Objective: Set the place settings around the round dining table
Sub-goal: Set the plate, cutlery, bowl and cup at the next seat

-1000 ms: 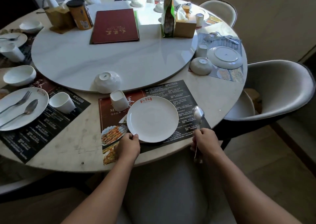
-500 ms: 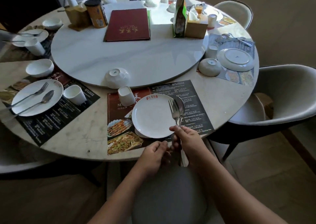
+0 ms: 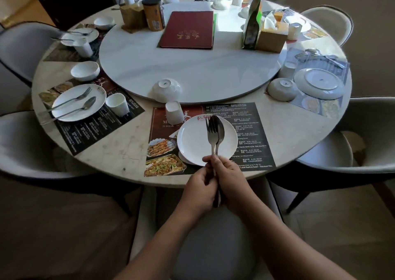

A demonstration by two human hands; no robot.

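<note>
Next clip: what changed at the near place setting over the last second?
The right hand carried the spoon leftward from beside the plate to over it, a fork now showing alongside. The left hand left the plate's near edge and joined the right, both gripping the handles. Plate, upturned cup and upturned bowl stayed put.

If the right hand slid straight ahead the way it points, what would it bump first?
Probably the white plate: the right hand points across it, and the fork and spoon it grips hang over it. Its height is unclear.
</note>
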